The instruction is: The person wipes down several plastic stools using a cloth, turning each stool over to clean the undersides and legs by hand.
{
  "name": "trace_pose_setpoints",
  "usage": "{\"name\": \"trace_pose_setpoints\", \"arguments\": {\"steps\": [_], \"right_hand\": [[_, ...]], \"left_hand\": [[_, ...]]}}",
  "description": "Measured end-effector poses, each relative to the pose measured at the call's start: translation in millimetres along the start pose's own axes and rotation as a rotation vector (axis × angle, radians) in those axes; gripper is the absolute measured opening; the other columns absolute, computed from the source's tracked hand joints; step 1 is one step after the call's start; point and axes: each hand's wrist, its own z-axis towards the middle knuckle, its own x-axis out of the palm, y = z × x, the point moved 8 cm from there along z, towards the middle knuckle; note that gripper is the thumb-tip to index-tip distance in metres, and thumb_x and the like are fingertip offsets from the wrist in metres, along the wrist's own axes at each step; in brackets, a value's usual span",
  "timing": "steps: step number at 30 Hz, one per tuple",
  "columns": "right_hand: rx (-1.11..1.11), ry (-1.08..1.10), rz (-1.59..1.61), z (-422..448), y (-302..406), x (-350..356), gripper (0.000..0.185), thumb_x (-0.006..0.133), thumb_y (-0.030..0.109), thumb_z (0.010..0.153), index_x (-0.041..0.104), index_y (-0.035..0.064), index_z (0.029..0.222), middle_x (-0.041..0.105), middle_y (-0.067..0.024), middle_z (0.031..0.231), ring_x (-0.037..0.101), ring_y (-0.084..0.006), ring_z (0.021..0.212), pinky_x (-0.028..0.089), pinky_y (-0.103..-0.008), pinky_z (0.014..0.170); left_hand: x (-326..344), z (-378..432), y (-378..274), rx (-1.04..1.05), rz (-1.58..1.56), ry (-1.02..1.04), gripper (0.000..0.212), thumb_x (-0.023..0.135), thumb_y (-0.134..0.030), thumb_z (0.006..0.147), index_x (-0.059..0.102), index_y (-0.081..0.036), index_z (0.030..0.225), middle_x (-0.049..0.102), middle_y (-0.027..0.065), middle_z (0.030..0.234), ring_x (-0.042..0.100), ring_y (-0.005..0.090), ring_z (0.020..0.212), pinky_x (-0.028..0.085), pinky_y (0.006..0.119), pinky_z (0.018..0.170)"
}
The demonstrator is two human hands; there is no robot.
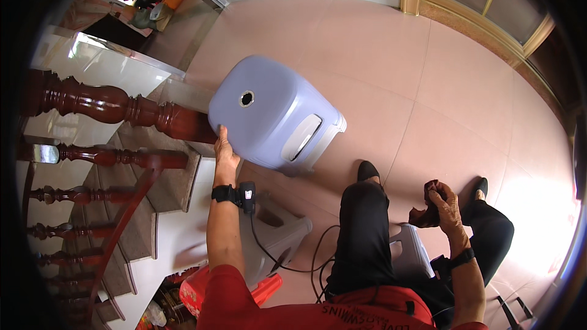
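Observation:
A lavender-blue plastic stool (261, 105) with a round hole in its seat is before me on the left. Pale grey edging shows along its lower rim and side slot. My left hand (225, 152) grips the near edge of the seat, with the thumb on top and the fingers hidden beneath. A crumpled dark reddish-brown cloth (426, 215) is bunched in my right hand (445, 206), above the space between my knees. Between my legs part of another light-coloured plastic stool (410, 250) shows.
A grey plastic stool (270, 238) and a red plastic object (192, 284) stand beside my left arm. Dark cable (316, 256) loops by my leg. Wooden balusters (105, 105) and stone steps (146, 183) rise at left. A gold-framed glass door (486, 4) is at upper right; a person is beyond a doorway.

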Motion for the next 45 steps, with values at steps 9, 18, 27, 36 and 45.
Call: {"name": "trace_pose_setpoints", "arguments": {"steps": [9,18,27,36,45], "right_hand": [[-0.043,0.128,0.018,-1.3,26.7,17.6,0.023,0.059,0.018,0.078,0.052,0.0013,0.094,0.051,-0.0008,0.078,0.048,-0.0086,0.071,0.041,-0.0221,0.066],[0.000,0.099,-0.052,-11.5,44.6,24.1,0.029,0.056,0.021,0.081,0.051,0.0016,0.103,0.053,-0.0018,0.082,0.051,-0.0110,0.073,0.043,-0.0227,0.065],[-0.132,0.200,-0.133,-17.4,55.8,39.9,0.028,0.051,0.019,0.084,0.049,-0.0024,0.101,0.052,-0.0054,0.086,0.051,-0.0134,0.076,0.043,-0.0235,0.066],[-0.052,0.230,-0.027,-24.6,59.9,44.9,0.018,0.056,0.015,0.081,0.052,0.0027,0.094,0.050,-0.0007,0.080,0.048,-0.0104,0.071,0.042,-0.0231,0.064],[-0.219,0.235,-0.151,-38.1,64.7,42.9,0.024,0.056,0.019,0.080,0.051,0.0006,0.093,0.050,-0.0026,0.081,0.048,-0.0114,0.075,0.041,-0.0238,0.068]], "left_hand": [[-46.6,25.0,40.3,-0.148,0.029,0.058,0.046,0.056,-0.024,0.081,0.037,-0.009,0.121,0.039,0.0092,0.126,0.038,0.0239,0.114,0.031,0.047,0.093],[-43.3,-91.5,38.4,-0.209,0.108,0.239,0.057,0.057,-0.030,0.080,0.034,-0.003,0.124,0.033,0.0209,0.129,0.031,0.0326,0.121,0.027,0.045,0.098],[-316.0,-140.3,102.8,0.098,0.559,-0.062,0.027,0.056,-0.019,0.076,0.053,-0.005,0.098,0.055,0.0046,0.083,0.053,0.0160,0.073,0.041,0.030,0.062],[-260.3,-185.6,88.5,0.177,1.215,-0.466,0.035,0.061,-0.019,0.066,0.053,-0.004,0.096,0.059,0.0146,0.093,0.057,0.0275,0.081,0.044,0.031,0.066],[-269.6,-171.5,102.8,0.140,1.544,-0.066,0.055,0.046,-0.053,0.074,0.055,-0.003,0.097,0.058,0.0206,0.088,0.055,0.0333,0.087,0.040,0.039,0.078]]}}
